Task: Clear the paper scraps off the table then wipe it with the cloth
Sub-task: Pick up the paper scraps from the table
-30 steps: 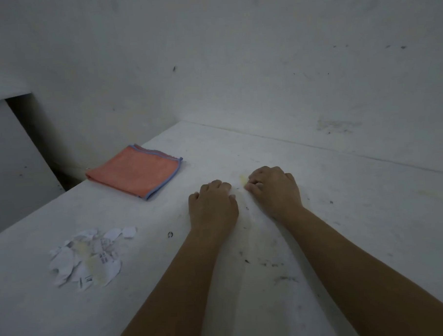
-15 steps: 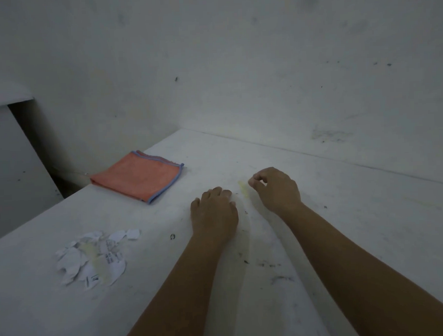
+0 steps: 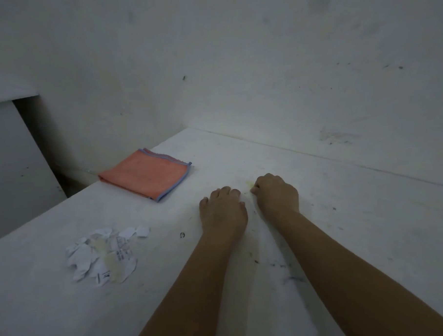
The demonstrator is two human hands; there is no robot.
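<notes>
Two bare forearms reach over the white table (image 3: 369, 212); we see both cut off by the lower edge of the view. We find the left hand (image 3: 222, 212) palm down on the surface, fingers together and curled; its fingertips are partly hidden. We find the right hand (image 3: 276, 193) just beside it, fingers bunched, thumb and forefinger pinched at a small yellowish scrap (image 3: 249, 184); whether the scrap is gripped we cannot tell. We place the paper scraps (image 3: 105, 254) in a loose pile to the left, their print too small to read; the folded orange cloth (image 3: 147, 175) lies beyond them at the far left edge; dim light blurs the dark marks on the table.
</notes>
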